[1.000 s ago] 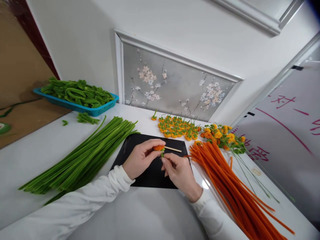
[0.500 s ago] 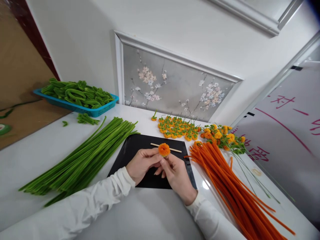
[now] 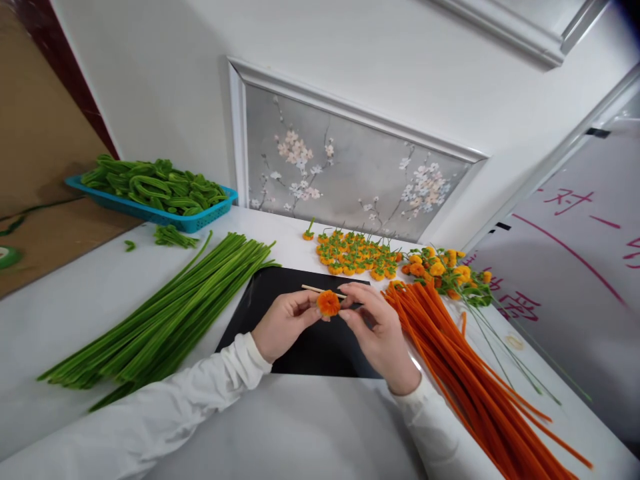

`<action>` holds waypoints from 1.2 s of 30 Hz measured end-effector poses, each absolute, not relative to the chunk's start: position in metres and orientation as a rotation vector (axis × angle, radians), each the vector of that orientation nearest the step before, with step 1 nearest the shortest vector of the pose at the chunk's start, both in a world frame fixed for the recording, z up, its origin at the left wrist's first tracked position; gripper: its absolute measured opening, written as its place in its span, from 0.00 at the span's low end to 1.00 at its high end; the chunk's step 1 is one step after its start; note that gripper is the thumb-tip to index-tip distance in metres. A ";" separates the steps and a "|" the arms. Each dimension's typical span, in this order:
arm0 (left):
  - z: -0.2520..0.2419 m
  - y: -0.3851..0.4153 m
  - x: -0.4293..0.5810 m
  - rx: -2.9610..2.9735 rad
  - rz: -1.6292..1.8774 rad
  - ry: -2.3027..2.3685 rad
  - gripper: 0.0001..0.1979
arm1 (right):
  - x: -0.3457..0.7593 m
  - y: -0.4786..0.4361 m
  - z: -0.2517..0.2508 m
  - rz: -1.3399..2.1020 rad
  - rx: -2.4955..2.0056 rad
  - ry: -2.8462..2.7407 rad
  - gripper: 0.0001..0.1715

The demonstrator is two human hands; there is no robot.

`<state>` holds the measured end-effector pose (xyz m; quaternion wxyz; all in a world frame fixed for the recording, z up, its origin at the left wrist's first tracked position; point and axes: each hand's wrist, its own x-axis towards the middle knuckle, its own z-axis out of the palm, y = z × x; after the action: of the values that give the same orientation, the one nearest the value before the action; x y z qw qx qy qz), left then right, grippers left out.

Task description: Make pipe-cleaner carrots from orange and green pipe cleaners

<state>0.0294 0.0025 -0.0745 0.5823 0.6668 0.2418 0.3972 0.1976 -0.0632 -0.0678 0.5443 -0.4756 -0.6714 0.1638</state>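
Observation:
An orange fuzzy flower [image 3: 329, 303] is pinched in the fingertips of my left hand [image 3: 284, 325], above the black mat [image 3: 300, 350]. My right hand [image 3: 379, 328] is just right of the flower, its thumb and index fingertips close to the petals' right edge. The thumb and index are parted, and whether they hold a small part of the flower cannot be made out. Behind the flower a thin wooden stick [image 3: 311, 289] lies on the mat, partly hidden by the flower and my right fingers.
Green stems [image 3: 180, 313] lie left of the mat, orange stems [image 3: 465, 373] right. Behind are small orange flowers [image 3: 350, 255] and a bunch of yellow-orange flowers [image 3: 437, 269]. A blue basket [image 3: 193, 222] of green loops stands back left, near short green pieces [image 3: 174, 237].
My right hand has moved to the right, from beneath the flower to its right side, and its fingers have spread. The flower now faces more toward the camera. My left hand has barely moved.

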 end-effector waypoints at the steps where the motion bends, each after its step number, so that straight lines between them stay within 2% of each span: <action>1: -0.075 0.002 0.029 1.565 0.906 0.549 0.08 | 0.199 -0.064 -0.065 0.398 -1.078 -1.638 0.17; 7: -0.073 0.001 0.030 1.584 0.807 0.502 0.10 | 0.203 -0.065 -0.059 0.358 -1.026 -1.843 0.21; 21: -0.076 -0.002 0.028 1.693 1.002 0.568 0.09 | 0.195 -0.063 -0.066 0.375 -1.003 -1.723 0.20; 32: -0.069 -0.011 0.029 1.789 1.087 0.567 0.09 | 0.193 -0.063 -0.067 0.142 -0.910 -1.785 0.22; 36: -0.071 -0.009 0.029 1.742 1.084 0.595 0.10 | 0.193 -0.067 -0.064 0.045 -0.956 -1.787 0.27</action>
<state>0.0286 -0.0091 -0.0710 0.4815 0.7146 0.2441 0.4448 0.1925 -0.0671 -0.0638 0.5290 -0.4002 -0.7481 0.0189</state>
